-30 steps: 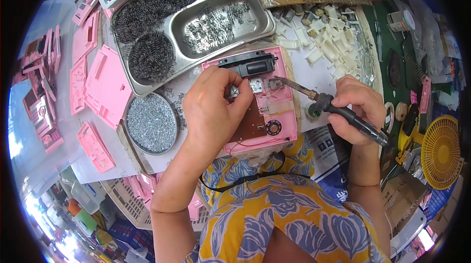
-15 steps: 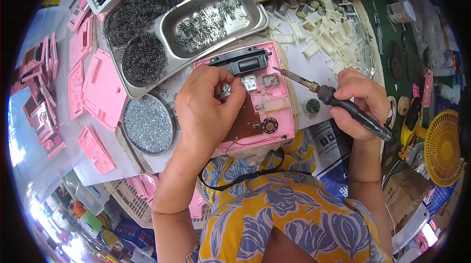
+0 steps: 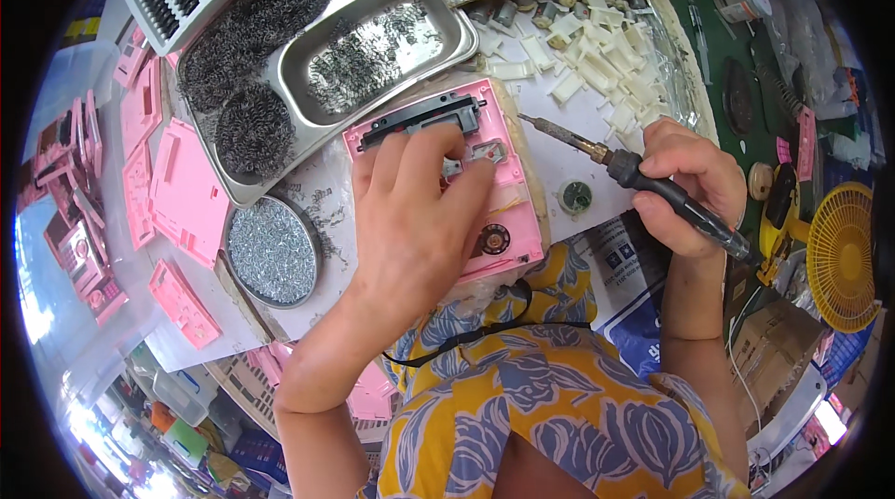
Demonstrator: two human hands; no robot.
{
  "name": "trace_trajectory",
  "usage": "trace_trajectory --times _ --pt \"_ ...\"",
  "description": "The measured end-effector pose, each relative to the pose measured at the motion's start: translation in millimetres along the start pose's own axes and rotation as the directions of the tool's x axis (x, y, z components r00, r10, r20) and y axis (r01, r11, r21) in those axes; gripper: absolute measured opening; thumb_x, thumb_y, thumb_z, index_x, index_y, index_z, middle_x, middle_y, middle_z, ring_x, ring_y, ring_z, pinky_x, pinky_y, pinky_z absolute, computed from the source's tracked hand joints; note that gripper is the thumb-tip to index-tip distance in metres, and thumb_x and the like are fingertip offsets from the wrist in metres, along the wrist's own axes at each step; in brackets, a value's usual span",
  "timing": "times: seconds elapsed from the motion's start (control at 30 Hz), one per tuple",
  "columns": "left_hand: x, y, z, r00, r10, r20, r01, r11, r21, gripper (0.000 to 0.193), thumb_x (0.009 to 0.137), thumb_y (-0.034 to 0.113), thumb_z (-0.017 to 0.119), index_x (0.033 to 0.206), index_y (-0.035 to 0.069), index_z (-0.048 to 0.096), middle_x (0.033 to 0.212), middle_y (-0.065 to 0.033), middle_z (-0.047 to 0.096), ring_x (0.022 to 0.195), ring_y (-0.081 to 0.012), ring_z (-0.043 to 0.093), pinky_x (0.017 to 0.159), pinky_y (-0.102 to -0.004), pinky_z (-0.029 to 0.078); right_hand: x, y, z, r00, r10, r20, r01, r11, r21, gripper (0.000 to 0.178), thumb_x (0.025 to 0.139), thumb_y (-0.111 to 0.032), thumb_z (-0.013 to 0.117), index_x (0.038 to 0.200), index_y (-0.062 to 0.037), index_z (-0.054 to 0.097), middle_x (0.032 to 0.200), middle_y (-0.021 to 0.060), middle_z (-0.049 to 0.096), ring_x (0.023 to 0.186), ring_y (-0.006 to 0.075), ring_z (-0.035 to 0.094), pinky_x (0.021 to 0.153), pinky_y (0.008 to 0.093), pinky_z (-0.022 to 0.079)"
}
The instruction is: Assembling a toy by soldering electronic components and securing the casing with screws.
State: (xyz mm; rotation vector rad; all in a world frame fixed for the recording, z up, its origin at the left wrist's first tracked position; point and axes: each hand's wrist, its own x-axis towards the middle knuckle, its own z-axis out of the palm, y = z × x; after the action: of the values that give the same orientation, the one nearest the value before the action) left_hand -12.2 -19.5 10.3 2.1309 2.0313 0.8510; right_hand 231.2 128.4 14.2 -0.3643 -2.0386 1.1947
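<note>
Black soldering iron (image 3: 630, 171) seemingly points up-left.

White sheeting covers much of the counter (image 3: 611, 191); a green surface (image 3: 735, 56) lies to the counter's right; farther right of the counter is a yellow fan (image 3: 842, 257); a cardboard box (image 3: 778, 341) sits off its near-right side; a slatted beige crate (image 3: 238, 382) is at its near-left edge; bright glare (image 3: 140, 469) fills the area beyond that edge.

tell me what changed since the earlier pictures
The soldering iron's tip moved right, off the pink case. The left hand loosened its pinch, fingers spreading over the case. The right hand still holds the iron; the metal tray stayed put.
</note>
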Motion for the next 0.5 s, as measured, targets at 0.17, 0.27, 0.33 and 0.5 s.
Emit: trace_trajectory --times 0.17,0.27,0.33,0.5 --pt "3.2 -12.3 6.2 0.997 0.074 -0.017 -0.074 0.997 0.020 0.022 0.072 0.010 0.079 0.093 0.013 0.072 0.101 -0.0044 0.059 0.090 -0.0249 0.057 0.083 -0.0404 0.039 -5.8 -0.4 -6.1 1.000 -0.031 -0.006 0.031 0.999 -0.029 0.030 0.072 -0.002 0.080 0.099 0.0003 0.067 0.076 0.0085 0.063 0.066 0.0178 0.056 0.060 0.0292 0.042" --pt "1.8 -13.0 8.1 0.997 0.074 -0.022 -0.073 0.997 0.014 0.021 0.073 0.011 0.078 0.093 0.013 0.072 0.101 -0.0043 0.058 0.090 -0.0246 0.056 0.082 -0.0406 0.038 -11.7 1.4 -9.7 1.000 -0.007 -0.022 0.006 1.000 -0.026 0.030 0.073 -0.003 0.081 0.099 0.0002 0.067 0.077 0.0084 0.063 0.065 0.0176 0.056 0.060 0.0291 0.041" --pt "0.2 -9.1 6.7 0.997 0.058 -0.053 -0.058 0.998 0.012 0.022 0.073 0.010 0.079 0.093 0.013 0.072 0.099 -0.0048 0.058 0.087 -0.0247 0.056 0.080 -0.0400 0.038 -13.9 1.5 -11.9 1.000 0.002 -0.021 -0.002 1.000 -0.031 0.030 0.073 -0.003 0.081 0.100 0.0001 0.067 0.077 0.0083 0.063 0.065 0.0174 0.056 0.060 0.0290 0.042" --pt "-16.3 20.3 5.1 0.998 -0.055 0.000 0.055 0.995 -0.087 0.025 0.073 0.009 0.079 0.097 0.008 0.070 0.095 -0.0088 0.059 0.080 -0.0274 0.059 0.068 -0.0398 0.047 -16.7 2.5 -11.0 0.999 0.009 -0.045 -0.009 1.000 0.003 0.030 0.073 -0.002 0.081 0.099 0.0002 0.067 0.077 0.0084 0.063 0.066 0.0173 0.056 0.061 0.0289 0.042"
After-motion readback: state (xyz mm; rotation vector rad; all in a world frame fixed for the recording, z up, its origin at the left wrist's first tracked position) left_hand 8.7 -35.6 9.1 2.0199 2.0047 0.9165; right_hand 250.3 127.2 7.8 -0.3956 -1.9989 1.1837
